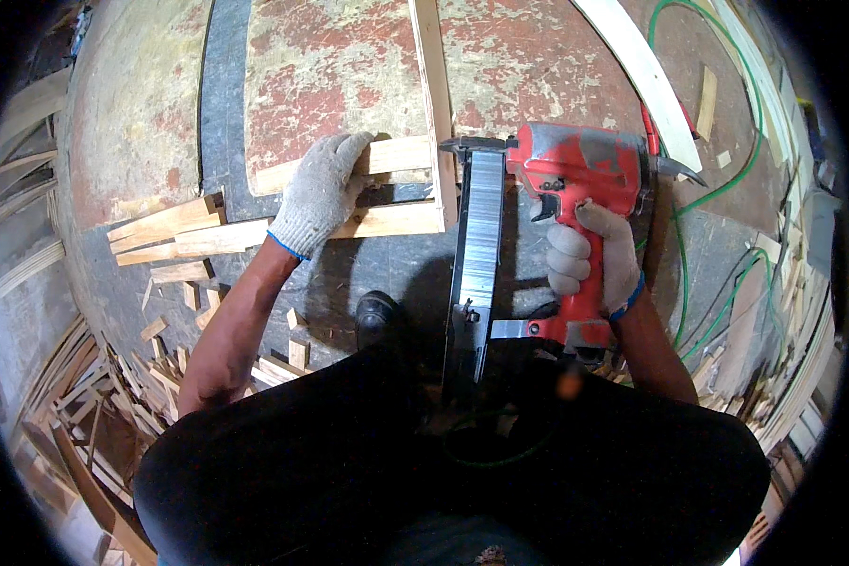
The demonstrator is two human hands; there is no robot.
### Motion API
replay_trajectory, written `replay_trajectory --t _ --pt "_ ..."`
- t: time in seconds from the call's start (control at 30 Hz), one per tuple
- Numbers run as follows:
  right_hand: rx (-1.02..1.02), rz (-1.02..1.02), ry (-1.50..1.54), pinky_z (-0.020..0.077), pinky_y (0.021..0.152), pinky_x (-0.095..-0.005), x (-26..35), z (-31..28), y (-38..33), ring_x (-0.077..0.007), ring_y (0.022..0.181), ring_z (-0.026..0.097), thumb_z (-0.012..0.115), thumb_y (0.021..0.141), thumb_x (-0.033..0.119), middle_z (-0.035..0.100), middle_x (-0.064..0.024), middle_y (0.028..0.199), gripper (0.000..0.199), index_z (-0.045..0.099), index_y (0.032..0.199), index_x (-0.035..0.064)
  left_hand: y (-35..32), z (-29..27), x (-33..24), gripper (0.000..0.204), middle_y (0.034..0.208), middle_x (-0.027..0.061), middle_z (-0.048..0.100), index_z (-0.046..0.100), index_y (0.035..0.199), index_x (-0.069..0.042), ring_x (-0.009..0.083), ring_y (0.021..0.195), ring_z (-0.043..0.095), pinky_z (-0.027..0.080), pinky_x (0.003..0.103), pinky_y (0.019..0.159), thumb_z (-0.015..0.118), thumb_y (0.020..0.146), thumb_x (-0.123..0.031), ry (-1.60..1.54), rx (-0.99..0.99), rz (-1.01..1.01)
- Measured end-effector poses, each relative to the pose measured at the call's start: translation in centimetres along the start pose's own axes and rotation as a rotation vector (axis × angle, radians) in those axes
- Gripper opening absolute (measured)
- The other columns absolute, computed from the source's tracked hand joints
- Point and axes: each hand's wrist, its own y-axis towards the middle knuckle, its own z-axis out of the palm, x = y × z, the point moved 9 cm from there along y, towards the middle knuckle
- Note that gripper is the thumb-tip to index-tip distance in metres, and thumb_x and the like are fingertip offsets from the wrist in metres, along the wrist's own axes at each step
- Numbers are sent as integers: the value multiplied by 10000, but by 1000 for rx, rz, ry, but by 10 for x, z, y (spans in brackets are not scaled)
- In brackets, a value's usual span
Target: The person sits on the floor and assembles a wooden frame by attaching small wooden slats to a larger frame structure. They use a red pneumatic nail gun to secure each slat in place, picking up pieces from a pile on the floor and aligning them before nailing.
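Observation:
My right hand (613, 255), in a whitish knit glove, is wrapped around the grip of a red pneumatic nail gun (575, 156). A long magazine of silvery fasteners (482, 222) runs down from its nose toward my legs. The nose is at the long upright wooden strip (432, 104); whether it touches cannot be made out. My left hand (323, 193), gloved alike, grips a short wooden slat (401, 156) whose end meets that strip. A second slat (377, 221) lies parallel below it, also against the strip, partly hidden by my left hand.
Stacked wood pieces (165, 229) lie at the left, with offcuts (189, 274) around them. Worn red-and-cream boards (340, 66) cover the far floor. A green hose (757, 123) loops at the right near a pale plank (646, 75). Scrap wood (85, 424) heaps up at the lower left.

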Motion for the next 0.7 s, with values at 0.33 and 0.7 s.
replay_trajectory --t 0.33,0.7 --pt "18 0 86 337 485 -333 1 6 -3 -117 504 379 540 989 383 355 71 619 185 528 955 201 3 3 3 520 1210 210 618 552 1314 -22 408 1139 575 468 483 996 685 811 -33 6 32 -28" --pt "-155 -72 176 310 473 -319 7 -48 -13 -119 501 330 539 995 519 287 70 596 394 527 950 128 -43 -34 7 617 1358 206 553 510 1413 -57 406 1277 509 409 475 1107 699 826 -81 21 -212 -21"
